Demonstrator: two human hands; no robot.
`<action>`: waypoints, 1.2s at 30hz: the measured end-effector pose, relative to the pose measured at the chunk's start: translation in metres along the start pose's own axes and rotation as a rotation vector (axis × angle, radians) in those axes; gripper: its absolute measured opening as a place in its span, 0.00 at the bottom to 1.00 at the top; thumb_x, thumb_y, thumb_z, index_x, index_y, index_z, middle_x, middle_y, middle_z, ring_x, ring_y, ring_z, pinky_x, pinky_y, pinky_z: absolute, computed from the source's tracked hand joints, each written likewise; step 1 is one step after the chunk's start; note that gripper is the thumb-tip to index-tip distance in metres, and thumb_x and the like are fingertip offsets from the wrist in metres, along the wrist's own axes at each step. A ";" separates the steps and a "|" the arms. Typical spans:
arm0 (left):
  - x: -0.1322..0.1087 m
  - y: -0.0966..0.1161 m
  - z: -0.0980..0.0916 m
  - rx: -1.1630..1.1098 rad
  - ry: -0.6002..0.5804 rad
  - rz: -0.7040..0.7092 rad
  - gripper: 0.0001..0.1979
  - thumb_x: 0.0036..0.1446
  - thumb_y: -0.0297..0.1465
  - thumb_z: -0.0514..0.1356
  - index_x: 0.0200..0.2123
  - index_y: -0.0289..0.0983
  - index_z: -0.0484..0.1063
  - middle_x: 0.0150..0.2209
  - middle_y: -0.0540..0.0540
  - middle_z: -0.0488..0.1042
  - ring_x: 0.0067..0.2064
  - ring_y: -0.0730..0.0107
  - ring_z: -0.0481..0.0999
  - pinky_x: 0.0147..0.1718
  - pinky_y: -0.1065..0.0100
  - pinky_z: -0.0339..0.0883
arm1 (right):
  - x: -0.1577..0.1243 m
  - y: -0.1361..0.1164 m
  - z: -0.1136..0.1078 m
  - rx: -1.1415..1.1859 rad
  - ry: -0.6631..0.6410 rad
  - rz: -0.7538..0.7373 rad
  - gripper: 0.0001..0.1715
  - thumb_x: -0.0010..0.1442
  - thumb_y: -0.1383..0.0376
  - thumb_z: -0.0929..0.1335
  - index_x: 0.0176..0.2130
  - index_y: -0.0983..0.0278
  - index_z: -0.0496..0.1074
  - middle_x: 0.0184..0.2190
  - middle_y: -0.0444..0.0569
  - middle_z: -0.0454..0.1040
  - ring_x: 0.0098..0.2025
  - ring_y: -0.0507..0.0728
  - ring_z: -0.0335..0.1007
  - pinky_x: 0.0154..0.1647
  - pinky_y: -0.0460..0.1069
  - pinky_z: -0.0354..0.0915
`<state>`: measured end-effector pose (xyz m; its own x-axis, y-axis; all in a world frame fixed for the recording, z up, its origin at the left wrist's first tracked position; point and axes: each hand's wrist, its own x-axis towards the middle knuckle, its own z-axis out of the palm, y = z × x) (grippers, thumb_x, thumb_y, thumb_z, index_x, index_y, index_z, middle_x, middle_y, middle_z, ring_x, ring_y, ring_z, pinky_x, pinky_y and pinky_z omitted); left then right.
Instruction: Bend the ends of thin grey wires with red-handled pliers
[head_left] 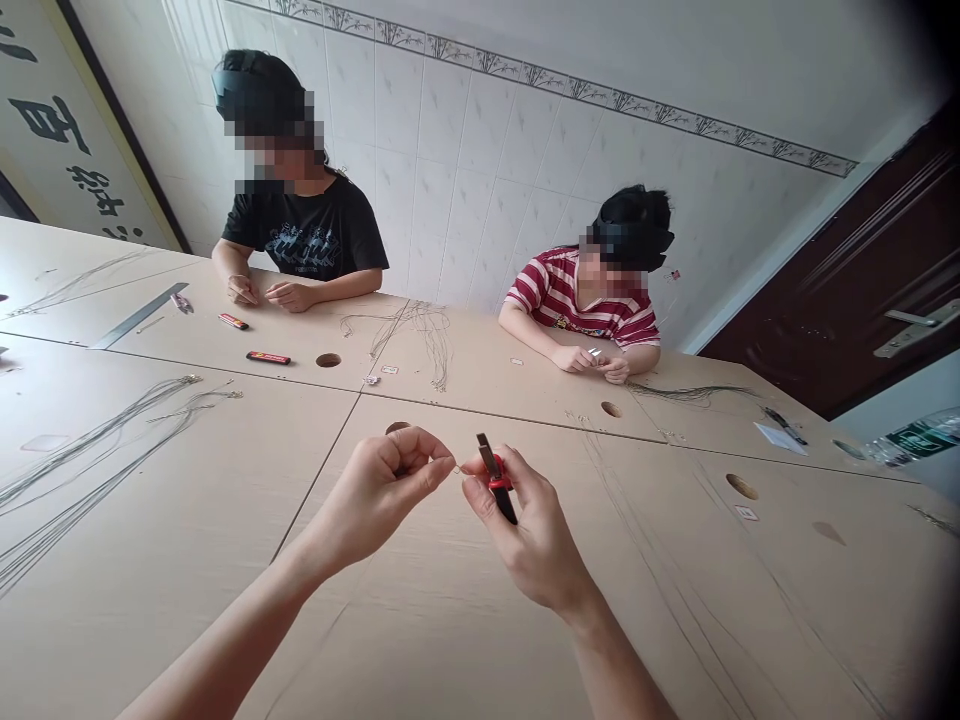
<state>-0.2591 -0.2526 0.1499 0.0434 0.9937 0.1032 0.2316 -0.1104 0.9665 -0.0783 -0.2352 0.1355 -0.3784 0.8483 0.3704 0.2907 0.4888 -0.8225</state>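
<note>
My left hand point(382, 492) is closed in a pinch on a tiny ring-like piece point(457, 468), whose details are too small to make out. Facing it, my right hand point(532, 535) is wrapped round a small tool point(496, 478) with a red middle, a black lower end and a metal tip pointing up. The right fingertips are close to the tiny piece; whether they touch it is unclear. Both hands are above the middle of the light wooden table point(420, 620). A thin cord point(311, 650) runs faintly below the left hand.
Bundles of thin cords point(97, 460) lie at the left, others point(660, 570) at the right. Two people point(307, 235) sit across the table. A ruler point(142, 316), a red-and-black case point(268, 358), a pen point(785, 425) and a bottle point(919, 438) lie there. Round holes point(741, 487) pierce the tabletop.
</note>
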 end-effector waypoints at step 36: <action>-0.001 -0.001 0.007 0.016 0.011 0.006 0.12 0.59 0.39 0.58 0.31 0.36 0.73 0.26 0.49 0.69 0.25 0.75 0.61 0.20 0.73 0.52 | -0.002 -0.001 0.014 0.285 0.020 0.159 0.10 0.65 0.57 0.65 0.35 0.61 0.66 0.27 0.40 0.61 0.29 0.50 0.55 0.33 0.47 0.57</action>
<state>-0.2523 -0.2537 0.1470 0.0341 0.9932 0.1111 0.2465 -0.1161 0.9622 -0.0900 -0.2398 0.1297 -0.3300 0.9145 0.2341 0.0856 0.2759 -0.9574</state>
